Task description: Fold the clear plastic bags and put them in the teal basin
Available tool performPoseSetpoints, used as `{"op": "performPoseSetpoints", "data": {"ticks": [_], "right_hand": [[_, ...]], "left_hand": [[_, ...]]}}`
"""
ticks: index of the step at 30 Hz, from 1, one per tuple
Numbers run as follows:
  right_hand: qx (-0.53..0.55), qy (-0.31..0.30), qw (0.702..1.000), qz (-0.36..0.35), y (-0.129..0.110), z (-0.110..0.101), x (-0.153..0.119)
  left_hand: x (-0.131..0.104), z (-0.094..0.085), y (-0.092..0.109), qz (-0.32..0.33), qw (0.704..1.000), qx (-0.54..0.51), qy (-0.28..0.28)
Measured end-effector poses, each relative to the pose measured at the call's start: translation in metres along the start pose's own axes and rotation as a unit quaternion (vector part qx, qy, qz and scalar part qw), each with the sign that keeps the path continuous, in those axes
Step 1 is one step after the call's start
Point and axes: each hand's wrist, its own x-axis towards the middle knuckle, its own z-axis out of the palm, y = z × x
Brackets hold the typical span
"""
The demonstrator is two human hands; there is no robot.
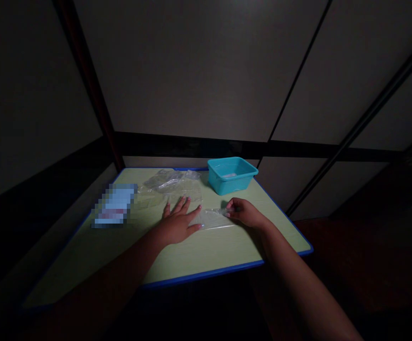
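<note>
A clear plastic bag [216,221] lies flat on the pale yellow-green table. My left hand [180,223] rests spread on the left part of the bag, palm down, fingers apart. At the bag's right end, my right hand [243,212] has its fingers pinched together on the plastic. More crumpled clear plastic [170,182] lies just beyond my left hand. Behind my right hand stands a turquoise basin [232,182] with something pale inside, too dim to identify.
The table [206,260] has a blue edge. A blurred, pixelated light-blue item [115,204] lies at its left side. Large grey panels [199,71] with dark trim rise right behind the table.
</note>
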Motion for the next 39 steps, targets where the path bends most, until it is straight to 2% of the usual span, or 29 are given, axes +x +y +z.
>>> {"op": "performPoseSetpoints", "data": {"ticks": [12,21,28,33,39], "right_hand": [[-0.009,-0.012,1.000,0.004,0.003,0.000,0.001],[-0.103,0.056,0.993,-0.009,0.011,-0.003,0.006],[-0.069,0.071,0.995,-0.016,0.007,0.000,0.005],[-0.016,0.041,0.997,-0.056,-0.003,0.003,0.001],[-0.037,0.023,0.999,-0.021,0.000,0.002,0.001]], "left_hand": [[0.000,-0.001,0.000,-0.002,1.000,-0.004,-0.003],[0.000,0.001,0.000,-0.006,1.000,-0.001,0.000],[-0.001,0.001,0.000,-0.004,1.000,0.000,0.005],[-0.001,0.000,0.000,-0.003,1.000,-0.003,0.006],[-0.002,-0.002,0.001,-0.004,1.000,-0.008,0.004]]}}
